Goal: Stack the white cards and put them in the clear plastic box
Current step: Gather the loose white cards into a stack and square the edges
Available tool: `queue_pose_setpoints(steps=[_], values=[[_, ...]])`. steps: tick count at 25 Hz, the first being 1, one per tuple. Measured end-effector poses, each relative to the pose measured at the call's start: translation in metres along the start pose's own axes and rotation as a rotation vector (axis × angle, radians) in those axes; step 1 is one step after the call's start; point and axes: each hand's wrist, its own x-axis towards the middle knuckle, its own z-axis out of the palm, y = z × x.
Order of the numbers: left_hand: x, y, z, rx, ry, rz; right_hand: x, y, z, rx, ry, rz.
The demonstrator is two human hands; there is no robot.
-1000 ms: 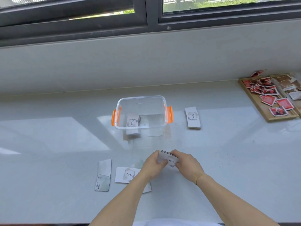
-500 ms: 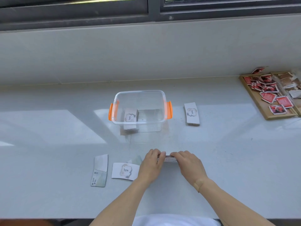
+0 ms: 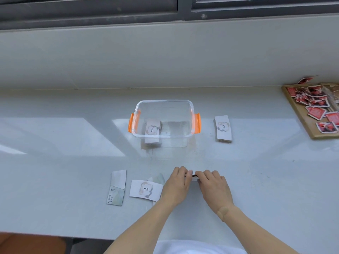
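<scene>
Both hands grip one card stack point(image 3: 192, 177) edge-down on the counter point(image 3: 55, 162), left hand point(image 3: 177, 186) and right hand point(image 3: 213, 187) with fingers curled over its top. The box point(image 3: 163, 123) stands beyond, a stack point(image 3: 153, 128) inside. Another stack point(image 3: 223, 128) lies right of the box. Loose cards point(image 3: 145, 189) lie left of the hands.

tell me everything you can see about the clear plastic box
The clear plastic box is a lidless, see-through rectangular tub with rounded corners and an orange handle clip on each short side. It stands upright on the pale counter, beyond both hands, touched by neither. Inside, at its left end, lies a stack of white cards printed "love"; the rest of its floor looks bare. Another white stack lies outside to its right, apart from it.
</scene>
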Motion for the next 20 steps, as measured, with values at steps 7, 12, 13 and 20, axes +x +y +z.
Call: queue_pose_setpoints(steps=[7,12,13,20], values=[[-0.011,-0.033,-0.044,0.323,0.188,0.075,0.003,0.002,0.002,0.115,0.015,0.015],[-0.049,-0.107,-0.101,0.589,0.056,-0.005,0.002,0.005,0.004,0.120,0.028,-0.002],[-0.055,-0.116,-0.107,0.618,0.026,-0.004,0.001,0.005,0.004,0.126,0.031,-0.007],[-0.054,-0.124,-0.111,0.601,0.028,-0.033,-0.003,0.010,0.005,0.102,0.060,-0.079]])
